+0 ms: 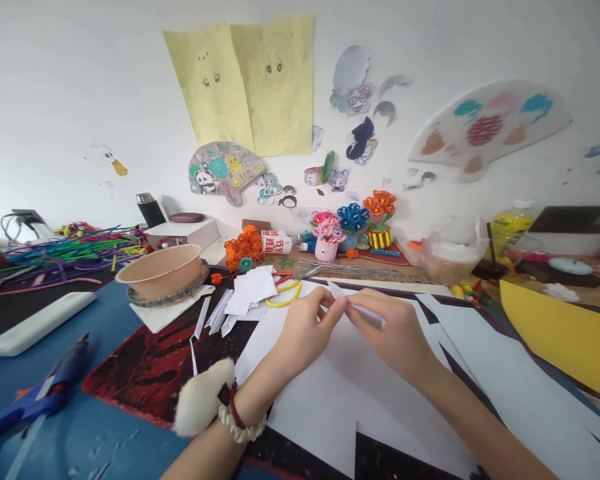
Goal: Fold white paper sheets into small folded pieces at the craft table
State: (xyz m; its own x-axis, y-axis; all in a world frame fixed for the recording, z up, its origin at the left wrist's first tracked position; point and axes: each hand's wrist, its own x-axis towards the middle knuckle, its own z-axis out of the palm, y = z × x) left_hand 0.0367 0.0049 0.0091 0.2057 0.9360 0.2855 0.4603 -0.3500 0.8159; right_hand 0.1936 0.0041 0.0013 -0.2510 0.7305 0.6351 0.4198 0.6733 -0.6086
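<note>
My left hand (307, 323) and my right hand (393, 330) meet over the white sheets (325, 413), thumbs and fingers pinched together. Between them is a small piece of white paper (367, 311), mostly covered by my fingers. On my left wrist sit a cream scrunchie (243, 427) and a fluffy white pompom (203, 398). Left of my hands lies a stack of cut white paper pieces (251, 290), with folded paper strips (220, 312) beside it. Scissors with yellow handles (285, 297) rest against that stack.
A blue glue gun (45, 397) lies at the left, near a white oblong case (40, 323). Behind are a beige bowl (160, 270), colourful pipe cleaners (75, 250) and small flower pots (326, 249). Yellow card (560, 337) and more white paper (525, 373) lie at the right.
</note>
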